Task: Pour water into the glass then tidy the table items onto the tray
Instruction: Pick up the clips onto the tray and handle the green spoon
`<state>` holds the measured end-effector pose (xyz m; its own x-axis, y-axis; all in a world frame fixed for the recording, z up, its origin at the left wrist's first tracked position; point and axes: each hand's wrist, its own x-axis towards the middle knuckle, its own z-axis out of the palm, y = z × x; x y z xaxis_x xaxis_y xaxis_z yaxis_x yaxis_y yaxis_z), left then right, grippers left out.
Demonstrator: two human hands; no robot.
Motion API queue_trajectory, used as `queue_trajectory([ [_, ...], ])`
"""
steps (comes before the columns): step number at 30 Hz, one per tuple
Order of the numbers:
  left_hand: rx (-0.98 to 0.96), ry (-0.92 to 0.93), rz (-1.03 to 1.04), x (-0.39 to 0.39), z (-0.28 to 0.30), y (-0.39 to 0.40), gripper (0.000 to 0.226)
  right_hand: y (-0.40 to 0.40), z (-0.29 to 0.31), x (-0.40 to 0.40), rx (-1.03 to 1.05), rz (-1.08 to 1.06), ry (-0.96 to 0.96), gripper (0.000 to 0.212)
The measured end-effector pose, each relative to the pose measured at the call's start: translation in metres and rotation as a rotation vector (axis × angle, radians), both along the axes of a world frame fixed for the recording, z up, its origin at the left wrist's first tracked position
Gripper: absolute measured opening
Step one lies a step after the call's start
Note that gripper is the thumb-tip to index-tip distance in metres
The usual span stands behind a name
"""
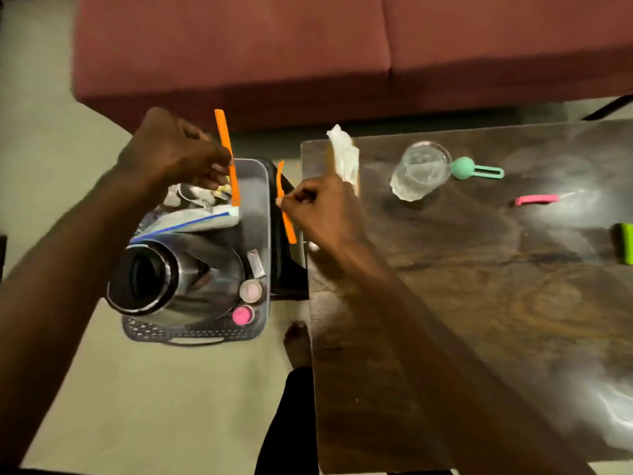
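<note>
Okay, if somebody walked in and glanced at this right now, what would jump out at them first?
Probably the two orange sticks: the left hand holds one orange stick upright over the grey tray on the floor, and the right hand pinches another orange stick beside the table edge. Next, the shiny steel kettle filling the tray, and the glass on the dark wooden table.
</note>
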<state>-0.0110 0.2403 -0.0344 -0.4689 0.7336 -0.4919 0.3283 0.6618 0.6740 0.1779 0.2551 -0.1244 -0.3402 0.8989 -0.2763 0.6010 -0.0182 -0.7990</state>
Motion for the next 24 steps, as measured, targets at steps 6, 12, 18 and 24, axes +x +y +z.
queue_trajectory([
  [6,-0.222,0.065,-0.086,-0.042,-0.036,0.007,0.011,0.008,-0.037,-0.084,0.082,0.096,-0.223,0.031],
  [12,-0.316,0.137,-0.193,-0.039,-0.080,0.018,0.012,0.021,-0.064,-0.113,0.161,0.140,-0.452,0.037],
  [18,-0.361,0.203,-0.254,-0.038,-0.108,0.034,0.022,0.032,-0.075,-0.119,0.207,0.173,-0.559,0.041],
  [24,-0.403,0.204,-0.271,-0.037,-0.124,0.045,0.027,0.039,-0.077,-0.125,0.284,0.228,-0.662,0.028],
])
